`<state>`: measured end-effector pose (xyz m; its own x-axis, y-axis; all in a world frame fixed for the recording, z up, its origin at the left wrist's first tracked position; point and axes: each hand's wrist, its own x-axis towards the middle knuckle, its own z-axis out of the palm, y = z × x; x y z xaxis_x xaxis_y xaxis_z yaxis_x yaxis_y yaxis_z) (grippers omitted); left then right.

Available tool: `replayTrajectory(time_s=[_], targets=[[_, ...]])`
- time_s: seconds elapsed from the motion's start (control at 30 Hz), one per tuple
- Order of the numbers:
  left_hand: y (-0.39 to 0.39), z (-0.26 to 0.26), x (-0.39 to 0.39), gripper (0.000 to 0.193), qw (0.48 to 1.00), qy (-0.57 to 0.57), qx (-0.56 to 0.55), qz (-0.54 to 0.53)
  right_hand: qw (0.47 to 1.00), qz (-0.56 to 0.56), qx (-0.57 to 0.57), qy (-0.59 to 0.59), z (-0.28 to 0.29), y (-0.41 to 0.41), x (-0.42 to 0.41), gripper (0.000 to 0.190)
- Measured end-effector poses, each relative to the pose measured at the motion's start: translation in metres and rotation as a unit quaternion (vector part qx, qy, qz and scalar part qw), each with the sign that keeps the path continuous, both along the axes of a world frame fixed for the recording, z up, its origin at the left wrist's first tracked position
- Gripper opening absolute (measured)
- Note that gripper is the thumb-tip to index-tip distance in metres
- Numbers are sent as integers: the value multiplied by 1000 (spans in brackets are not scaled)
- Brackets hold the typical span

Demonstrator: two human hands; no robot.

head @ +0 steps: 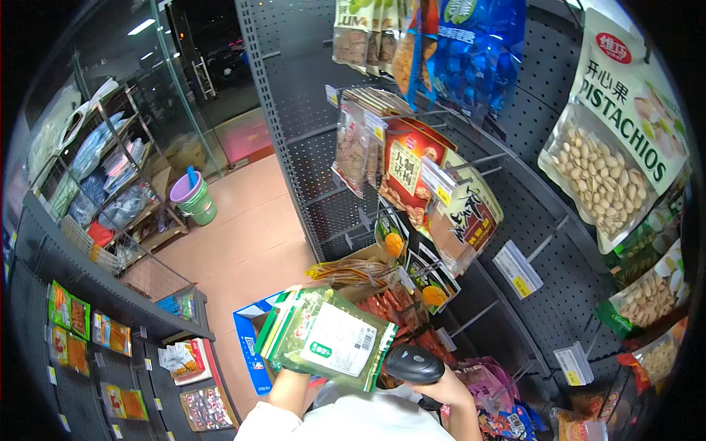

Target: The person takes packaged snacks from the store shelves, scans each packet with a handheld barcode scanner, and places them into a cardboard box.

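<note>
A green, partly clear plastic snack pouch (309,325) is held up in front of me, its white label with a barcode facing up. My left hand (291,368) grips it from beneath; most of the fingers are hidden behind the pouch. At the pouch's right edge is a black handheld barcode scanner (415,364), its head close to the barcode side. My right hand (445,388) is closed round the scanner's handle. Whether scanner and pouch touch, I cannot tell. Below the pouch stands a blue cardboard box (245,344).
Pegboard shelving with hooks and price tags rises on the right, hung with a pistachio bag (598,171) and other snack packs. Lower shelves (149,375) with flat snack packets stand at left. Beyond are a wire rack (124,129) of bagged goods, stacked buckets (198,206) and a glass front.
</note>
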<state>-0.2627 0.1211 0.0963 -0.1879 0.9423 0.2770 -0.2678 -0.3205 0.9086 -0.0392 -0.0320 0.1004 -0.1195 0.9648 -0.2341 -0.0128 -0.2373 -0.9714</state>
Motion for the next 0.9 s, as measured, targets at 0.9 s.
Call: replayTrajectory(time_s=[0.9], targets=[[-31, -40, -134, 27, 929, 225, 45, 292, 991, 124, -3, -45, -5, 90, -77, 27]])
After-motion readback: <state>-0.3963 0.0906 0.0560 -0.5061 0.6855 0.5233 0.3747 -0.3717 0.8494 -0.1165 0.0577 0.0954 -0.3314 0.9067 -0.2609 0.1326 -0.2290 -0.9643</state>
